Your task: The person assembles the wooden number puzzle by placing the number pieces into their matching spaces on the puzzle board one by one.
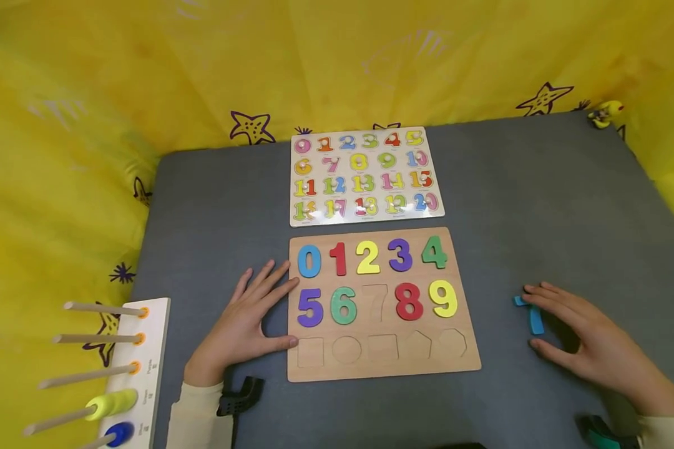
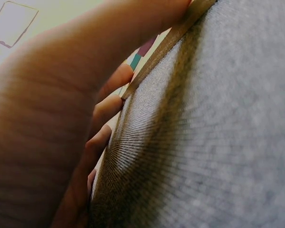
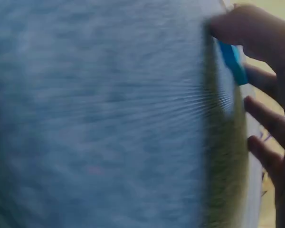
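Observation:
Fingers spread, my left hand [image 1: 244,330] rests at the left edge of the wooden number board [image 1: 326,373], thumb and fingertips on its rim. Colourful numbers fill two rows of the board, with a bare outline of a 7 [image 1: 376,303] between the green 6 [image 1: 344,305] and red 8 [image 1: 409,302]. Off to the right on the table lies a blue number 7 [image 1: 536,320]. My right hand [image 1: 586,333] reaches over it, the fingers covering part of its top and the thumb near its lower end. The right wrist view shows the blue 7 [image 3: 233,61] between thumb and fingers.
Behind the board lies a second number puzzle [image 1: 345,178] with knobbed pieces. A white peg stand [image 1: 151,362] with wooden rods and rings is at the left. A small yellow figure [image 1: 605,114] sits at the far right corner. Yellow cloth [image 1: 337,62] surrounds the grey table [image 1: 219,206].

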A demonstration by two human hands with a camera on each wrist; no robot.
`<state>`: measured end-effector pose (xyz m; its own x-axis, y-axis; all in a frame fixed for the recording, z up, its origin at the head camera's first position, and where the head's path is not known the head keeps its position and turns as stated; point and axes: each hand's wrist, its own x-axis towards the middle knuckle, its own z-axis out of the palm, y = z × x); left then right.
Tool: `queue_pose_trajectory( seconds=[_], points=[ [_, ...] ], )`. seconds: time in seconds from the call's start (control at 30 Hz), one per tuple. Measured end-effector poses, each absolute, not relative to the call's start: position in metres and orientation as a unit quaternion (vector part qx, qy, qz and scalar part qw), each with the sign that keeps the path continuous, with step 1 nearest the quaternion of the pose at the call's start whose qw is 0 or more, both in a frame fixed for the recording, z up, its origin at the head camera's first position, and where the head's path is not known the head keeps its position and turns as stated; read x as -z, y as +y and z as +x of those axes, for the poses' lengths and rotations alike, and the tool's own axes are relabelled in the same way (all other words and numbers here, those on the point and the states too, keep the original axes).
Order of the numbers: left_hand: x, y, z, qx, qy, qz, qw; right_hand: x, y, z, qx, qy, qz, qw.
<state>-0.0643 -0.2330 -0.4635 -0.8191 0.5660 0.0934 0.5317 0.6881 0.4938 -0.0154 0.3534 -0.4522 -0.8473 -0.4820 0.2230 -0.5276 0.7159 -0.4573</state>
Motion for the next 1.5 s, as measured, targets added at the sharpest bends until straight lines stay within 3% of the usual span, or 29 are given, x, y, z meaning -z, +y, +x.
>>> queue_pose_trajectory(
  seconds=[0.13, 0.4, 0.73, 1.0, 1.5],
  points=[
    [0.465, -0.233, -0.063, -0.260, 0.918, 0.296, 0.035, 0.454, 0.353, -0.011, -0.255, -0.935, 0.244, 0.035],
    [0.461, -0.232, -0.063, -0.257, 0.921, 0.289, 0.044, 0.448, 0.327, -0.023, -0.269, -0.922, 0.266, 0.083],
    [0.462, -0.233, -0.063, -0.249, 0.925, 0.282, 0.051, 0.424, 0.221, -0.056, -0.229, -0.890, 0.390, 0.060],
    [0.462, -0.233, -0.063, -0.248, 0.924, 0.286, 0.049, 0.433, 0.150, -0.068, -0.210, -0.884, 0.414, 0.054],
    [0.464, -0.233, -0.063, -0.251, 0.925, 0.280, 0.053, 0.441, 0.126, -0.066, -0.164, -0.910, 0.379, 0.044]
  ],
)
